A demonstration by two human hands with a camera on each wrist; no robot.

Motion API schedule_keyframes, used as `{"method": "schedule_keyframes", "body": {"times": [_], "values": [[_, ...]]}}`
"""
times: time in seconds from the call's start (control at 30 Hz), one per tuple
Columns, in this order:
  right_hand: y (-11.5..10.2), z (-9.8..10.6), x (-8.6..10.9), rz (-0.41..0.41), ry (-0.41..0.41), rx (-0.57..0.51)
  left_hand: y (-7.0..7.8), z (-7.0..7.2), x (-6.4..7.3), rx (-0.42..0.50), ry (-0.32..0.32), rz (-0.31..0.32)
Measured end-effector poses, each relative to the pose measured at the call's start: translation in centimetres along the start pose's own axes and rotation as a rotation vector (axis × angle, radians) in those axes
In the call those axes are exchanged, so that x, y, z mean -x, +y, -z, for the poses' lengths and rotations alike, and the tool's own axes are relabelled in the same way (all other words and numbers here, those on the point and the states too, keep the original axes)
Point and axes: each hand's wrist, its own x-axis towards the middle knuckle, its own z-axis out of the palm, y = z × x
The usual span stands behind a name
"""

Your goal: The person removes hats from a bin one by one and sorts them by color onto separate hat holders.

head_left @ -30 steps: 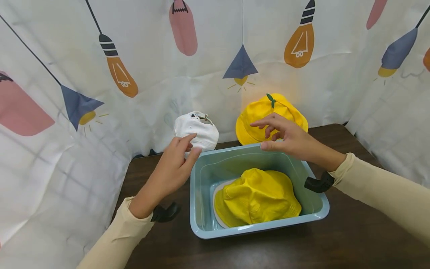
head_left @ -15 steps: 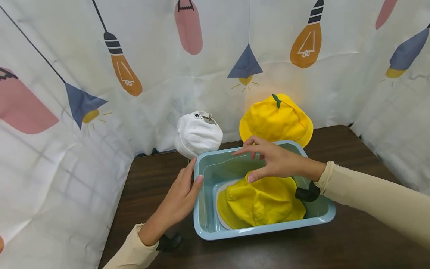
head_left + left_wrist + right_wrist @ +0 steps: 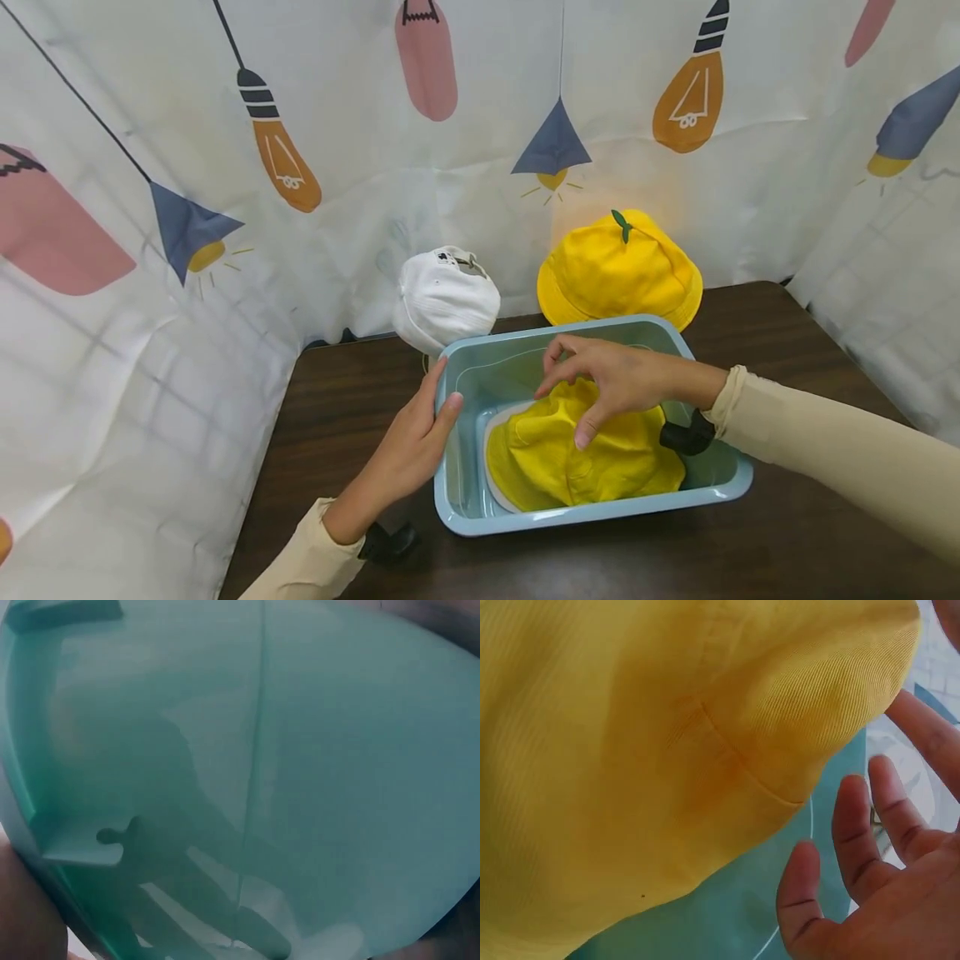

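A light blue plastic basin (image 3: 592, 515) stands on the table with a yellow hat (image 3: 555, 467) inside it. The pale brim of a white hat (image 3: 495, 479) shows from under the yellow one. My left hand (image 3: 405, 446) holds the basin's left rim, thumb on top and fingers along the outer wall. In the left wrist view the basin wall (image 3: 360, 765) fills most of the picture. My right hand (image 3: 615, 379) is over the yellow hat, thumb and fingers apart and bent. The right wrist view has its index fingertip right at the edge of the hat (image 3: 705, 750).
A white cap (image 3: 446, 300) sits behind the basin's back left corner. Behind its right part is another yellow hat (image 3: 622, 275) with a green leaf on top. The dark wooden table (image 3: 337, 417) meets a patterned curtain (image 3: 360, 167) at the back.
My left hand has come down onto the basin's left rim. The right hand has moved from above the back rim down and left to the yellow hat in the basin, its fingers bending more.
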Motion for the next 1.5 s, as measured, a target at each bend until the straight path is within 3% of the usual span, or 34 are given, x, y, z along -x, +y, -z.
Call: {"method": "schedule_keyframes", "body": {"times": [0.27,0.4,0.57,1.03,1.5], "values": [[0.7,-0.4,0.2,-0.018,-0.031,-0.038,-0.1,-0.4,-0.1,0.069,-0.021,0.047],[0.8,-0.6,0.3,-0.012,-0.026,-0.047,-0.2,-0.5,-0.1,0.087,-0.013,0.017],[1.0,-0.8,0.3,0.066,0.006,-0.051,-0.4,-0.4,0.1,0.086,0.003,-0.027],[1.6,-0.8,0.3,0.131,0.102,-0.115,-0.4,-0.6,-0.1,0.086,0.014,-0.044],[1.3,1.1,1.0,0.031,0.264,-0.219,-0.5,-0.5,0.0,0.096,-0.013,0.002]]}}
